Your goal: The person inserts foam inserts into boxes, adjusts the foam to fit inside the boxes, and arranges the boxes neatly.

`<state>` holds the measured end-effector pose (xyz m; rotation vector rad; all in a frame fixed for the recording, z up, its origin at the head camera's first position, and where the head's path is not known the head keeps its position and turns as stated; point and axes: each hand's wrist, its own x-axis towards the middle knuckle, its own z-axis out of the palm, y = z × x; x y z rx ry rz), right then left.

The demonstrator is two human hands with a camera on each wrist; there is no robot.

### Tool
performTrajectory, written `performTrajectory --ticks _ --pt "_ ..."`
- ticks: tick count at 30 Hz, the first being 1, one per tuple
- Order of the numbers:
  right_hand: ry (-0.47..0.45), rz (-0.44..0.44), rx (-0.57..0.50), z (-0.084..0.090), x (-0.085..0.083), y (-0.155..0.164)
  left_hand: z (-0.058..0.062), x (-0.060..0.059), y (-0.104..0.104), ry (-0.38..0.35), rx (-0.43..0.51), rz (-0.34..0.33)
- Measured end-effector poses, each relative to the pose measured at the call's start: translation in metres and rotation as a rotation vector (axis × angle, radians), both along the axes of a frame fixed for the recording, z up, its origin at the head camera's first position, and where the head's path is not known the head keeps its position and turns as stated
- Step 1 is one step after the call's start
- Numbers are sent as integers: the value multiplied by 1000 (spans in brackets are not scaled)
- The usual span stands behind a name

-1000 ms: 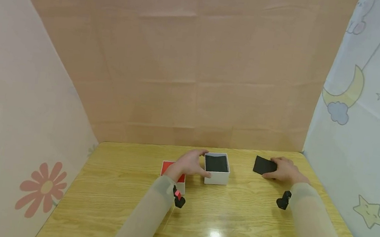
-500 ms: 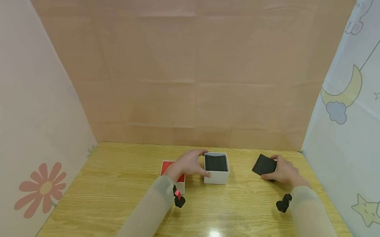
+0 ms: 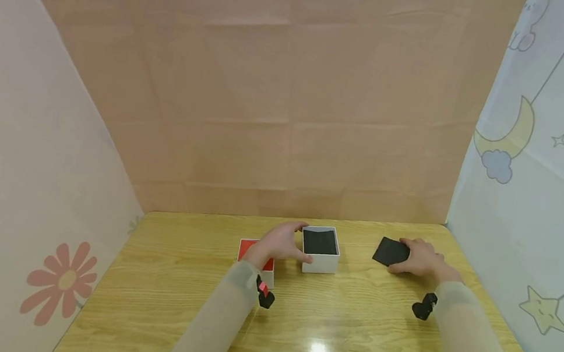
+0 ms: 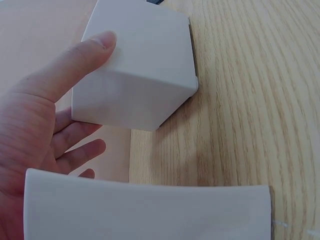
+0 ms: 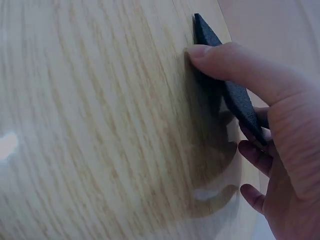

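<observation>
We see our left hand cupped round the left side of the open white box, which stands near the middle of the far half of the wooden table; the thumb lies flat on the near wall in the left wrist view and the other fingers reach round the far corner, so the hand grips the box on the table. The box has a black lining inside. At about 8 o'clock from the box, just beside it and partly under our left wrist, sits a smaller white box with a red top. At 3 o'clock from the white box, well apart from it, our right hand pinches the black flat square pad: in the right wrist view the thumb presses on its upper face and the other fingers curl beneath, with the pad tilted, its near edge lifted off the wood. Pink paper walls stand at 12 and 9 o'clock, a cartoon-printed sheet at 3 o'clock.
</observation>
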<state>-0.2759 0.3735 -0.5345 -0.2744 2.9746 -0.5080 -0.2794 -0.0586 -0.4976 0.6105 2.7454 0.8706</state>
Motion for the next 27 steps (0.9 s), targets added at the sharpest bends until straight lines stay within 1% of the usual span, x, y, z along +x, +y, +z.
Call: performTrajectory --ticks 4,8,11,16,19,23,27 --pt "29 5 -32 5 7 -8 -1 -1 0 -1 -3 -3" --pt "93 22 -104 6 10 -19 0 -2 -1 3 -1 -7" --pt "116 36 -176 6 9 -25 0 -2 -2 7 3 -12" --pt "78 49 -286 9 12 -38 -1 -3 -2 8 7 -9" --pt "59 58 -322 8 14 -48 -1 -2 -2 4 5 -4" --pt "59 87 -375 4 16 -61 0 -1 -2 -4 8 -4" --pt "48 129 -464 5 19 -72 -1 -1 -1 -6 7 -2"
